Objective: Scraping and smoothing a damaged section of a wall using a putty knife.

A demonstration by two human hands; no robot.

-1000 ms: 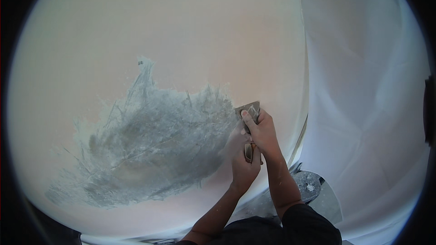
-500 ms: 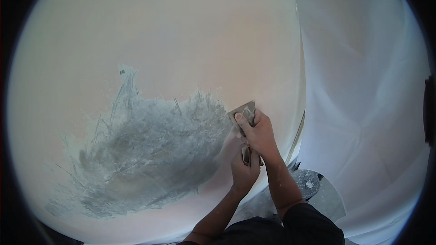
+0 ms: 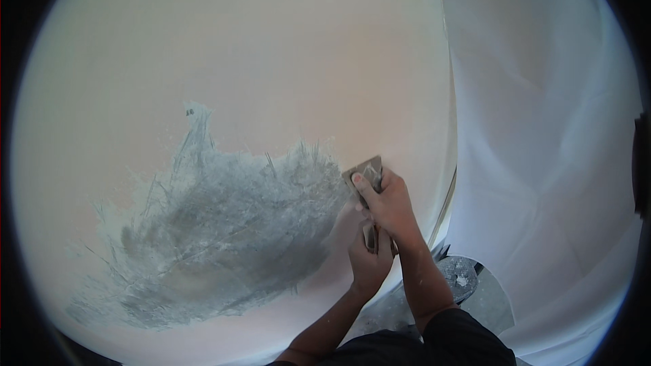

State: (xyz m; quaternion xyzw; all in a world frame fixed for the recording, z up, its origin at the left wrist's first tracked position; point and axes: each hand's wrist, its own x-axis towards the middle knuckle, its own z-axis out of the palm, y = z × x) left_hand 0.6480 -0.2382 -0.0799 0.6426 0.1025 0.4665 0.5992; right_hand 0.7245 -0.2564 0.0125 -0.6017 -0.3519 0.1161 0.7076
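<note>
A broad pale wall fills most of the view, with a large rough grey patch low on its left and middle. My right hand grips a flat scraper with a squarish, smeared grey blade. Its thumb lies along the blade, close to the patch's right edge; whether the blade touches the wall I cannot tell. Just below, my left hand is closed round a second tool with a pale rim and dark middle. Most of that tool is hidden by the fingers.
White sheeting hangs in folds on the right, beside the wall's edge. Below my right forearm is a dark round container holding some whitish material. Grey floor shows around it.
The view has shifted slightly, so the patch appears a little lower and farther right. Both hands keep their grip and nearly the same place.
</note>
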